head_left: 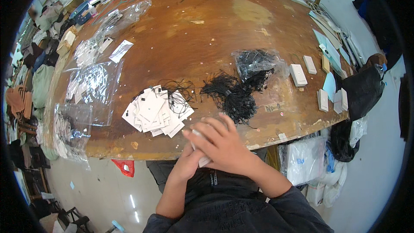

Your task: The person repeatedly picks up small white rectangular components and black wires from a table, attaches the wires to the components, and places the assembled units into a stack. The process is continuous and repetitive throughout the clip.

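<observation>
Both hands clasp white card stack (204, 161) over near edge of wood table (181, 39): L hand (186, 165) wraps its L side, R hand (219, 143) cups over top. Stack pale, flat-sided, mostly hidden; long axis approx. fore-aft, far end angled slightly L. Nearby: loose heap of flat rect. white cards (151, 108) w/ thin, curly black cords (183, 92); bristly black string bundle (235, 101).
</observation>
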A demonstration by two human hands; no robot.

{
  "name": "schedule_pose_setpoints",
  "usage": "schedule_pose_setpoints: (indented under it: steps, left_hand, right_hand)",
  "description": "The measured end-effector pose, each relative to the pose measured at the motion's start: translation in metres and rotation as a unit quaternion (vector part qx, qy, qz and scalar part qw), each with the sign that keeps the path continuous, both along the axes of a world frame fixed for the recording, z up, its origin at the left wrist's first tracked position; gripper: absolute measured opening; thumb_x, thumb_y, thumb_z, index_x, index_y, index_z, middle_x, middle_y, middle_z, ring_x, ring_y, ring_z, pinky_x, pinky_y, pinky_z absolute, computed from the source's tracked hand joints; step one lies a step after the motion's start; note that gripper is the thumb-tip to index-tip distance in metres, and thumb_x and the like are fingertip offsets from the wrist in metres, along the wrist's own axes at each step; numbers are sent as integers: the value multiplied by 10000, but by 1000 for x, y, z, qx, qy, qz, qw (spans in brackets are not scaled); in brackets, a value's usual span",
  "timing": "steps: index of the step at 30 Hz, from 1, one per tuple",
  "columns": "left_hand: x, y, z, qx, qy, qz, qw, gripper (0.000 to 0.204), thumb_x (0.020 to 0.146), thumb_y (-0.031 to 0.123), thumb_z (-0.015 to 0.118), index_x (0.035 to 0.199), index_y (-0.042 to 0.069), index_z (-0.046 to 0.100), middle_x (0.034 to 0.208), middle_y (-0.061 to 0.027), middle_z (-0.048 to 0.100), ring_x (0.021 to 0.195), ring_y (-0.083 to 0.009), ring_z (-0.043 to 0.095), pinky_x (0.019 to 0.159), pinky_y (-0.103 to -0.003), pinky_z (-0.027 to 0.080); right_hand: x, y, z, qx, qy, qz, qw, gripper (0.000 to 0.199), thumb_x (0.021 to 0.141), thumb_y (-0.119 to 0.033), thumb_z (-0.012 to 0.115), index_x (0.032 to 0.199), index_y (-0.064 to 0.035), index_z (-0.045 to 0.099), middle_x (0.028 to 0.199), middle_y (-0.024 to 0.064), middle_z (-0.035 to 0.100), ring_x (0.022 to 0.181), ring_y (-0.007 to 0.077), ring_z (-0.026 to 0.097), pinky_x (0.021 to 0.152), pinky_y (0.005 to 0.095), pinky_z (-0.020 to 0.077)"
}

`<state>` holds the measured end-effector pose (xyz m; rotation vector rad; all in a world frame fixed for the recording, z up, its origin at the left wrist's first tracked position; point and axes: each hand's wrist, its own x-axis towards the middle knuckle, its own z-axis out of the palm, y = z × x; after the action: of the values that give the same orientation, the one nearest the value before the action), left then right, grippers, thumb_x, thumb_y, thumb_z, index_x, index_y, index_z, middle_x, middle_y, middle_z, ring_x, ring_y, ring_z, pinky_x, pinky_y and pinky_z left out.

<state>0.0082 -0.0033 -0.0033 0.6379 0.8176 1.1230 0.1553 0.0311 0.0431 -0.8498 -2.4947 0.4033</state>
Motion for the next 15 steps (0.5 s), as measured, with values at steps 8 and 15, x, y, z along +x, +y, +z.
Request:
schedule_pose_setpoints:
  steps: [8,15]
  left_hand:
    - [-4,8,-4,14,-29,99,995,645,865,271,552,1394,-48,367,864,-140,618,635,-213,629,529,-351,509]
    - [-2,11,-2,-1,-47,100,994,631,855,240,478,1404,-48,359,908,-163,626,717,-258,645,637,-362,534]
  right_hand:
    - [50,51,-31,38,112,-362,925,344,773,-101,743,1087,-12,634,893,138,641,745,247,592,675,357,473]
    - [76,58,-34,33,183,-377,908,142,889,-122,643,868,15,676,787,148,647,689,283,609,645,357,466]
